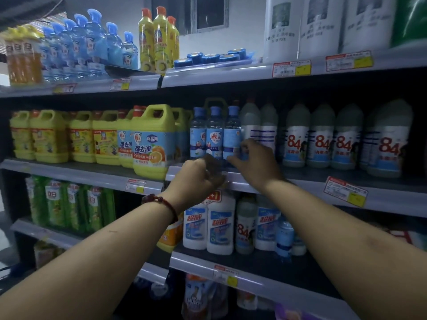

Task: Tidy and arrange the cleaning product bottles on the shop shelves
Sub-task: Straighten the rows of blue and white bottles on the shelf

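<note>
Task item: three clear blue-capped bottles, upright in a tight row at the front of the middle shelf [307,189], near frame centre.

- Right grip [256,158]: fingers and thumb curl round the lower body of the rightmost blue-capped bottle [232,132], over its label.
- Left grip [198,176]: fingers curled at the shelf lip, by the bases of the middle blue-capped bottle [214,132] and the leftmost blue-capped bottle [198,132]. Blurred; cannot tell whether it holds anything.

Handling, judged:
- Thin clear plastic, full of liquid: moderate weight, walls likely to give under a squeeze.
- The glossy label may slip.
- A low hold on the body is steadier than one at the cap, as the bottles are tall, narrow and easily tipped.

Surroundings:
- 9 o'clock: large yellow detergent jug [150,144], just beside the row and overhanging the shelf lip.
- 3 o'clock: grey-capped white bottle [250,121], close against the gripped bottle, then "84" disinfectant bottles [297,139].
- Little side clearance; a sideways slide risks knocking neighbours.
- 12 o'clock: the upper shelf limits lift.
</note>
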{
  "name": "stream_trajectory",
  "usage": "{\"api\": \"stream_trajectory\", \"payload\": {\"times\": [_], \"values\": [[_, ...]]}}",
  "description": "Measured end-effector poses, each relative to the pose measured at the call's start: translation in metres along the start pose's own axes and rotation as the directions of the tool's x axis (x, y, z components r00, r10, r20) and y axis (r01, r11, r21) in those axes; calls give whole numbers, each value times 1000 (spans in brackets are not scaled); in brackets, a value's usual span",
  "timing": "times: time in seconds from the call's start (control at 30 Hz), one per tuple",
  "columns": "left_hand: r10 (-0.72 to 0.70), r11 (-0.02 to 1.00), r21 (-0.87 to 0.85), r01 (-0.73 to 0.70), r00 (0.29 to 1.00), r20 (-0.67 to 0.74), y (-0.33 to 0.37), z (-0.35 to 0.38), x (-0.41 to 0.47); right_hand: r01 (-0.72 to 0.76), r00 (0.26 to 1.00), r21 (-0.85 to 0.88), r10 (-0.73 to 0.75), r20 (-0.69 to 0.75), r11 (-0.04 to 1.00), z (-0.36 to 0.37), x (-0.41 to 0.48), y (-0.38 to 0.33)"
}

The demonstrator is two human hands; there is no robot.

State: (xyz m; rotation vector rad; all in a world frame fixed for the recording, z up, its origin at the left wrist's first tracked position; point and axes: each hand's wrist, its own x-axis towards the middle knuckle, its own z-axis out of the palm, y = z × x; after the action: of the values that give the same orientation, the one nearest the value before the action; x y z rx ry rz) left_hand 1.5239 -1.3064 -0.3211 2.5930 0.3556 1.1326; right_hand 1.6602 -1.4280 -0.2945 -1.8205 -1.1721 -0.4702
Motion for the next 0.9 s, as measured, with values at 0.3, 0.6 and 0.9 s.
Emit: {"api": "stream_trajectory", "payload": {"times": [0.3, 0.6, 0.9], "values": [[148, 987, 29, -155, 974, 169, 33, 42, -26, 340, 940, -110, -333, 75, 934, -44, -90, 25], [53, 998, 28, -63, 957, 285, 20, 146, -58, -17, 988, -180, 44, 148, 984, -48, -145, 147], [-82, 997, 41, 73, 933, 351, -3, 220, -72, -50, 984, -164, 76, 160, 985, -19, -123, 185]]}}
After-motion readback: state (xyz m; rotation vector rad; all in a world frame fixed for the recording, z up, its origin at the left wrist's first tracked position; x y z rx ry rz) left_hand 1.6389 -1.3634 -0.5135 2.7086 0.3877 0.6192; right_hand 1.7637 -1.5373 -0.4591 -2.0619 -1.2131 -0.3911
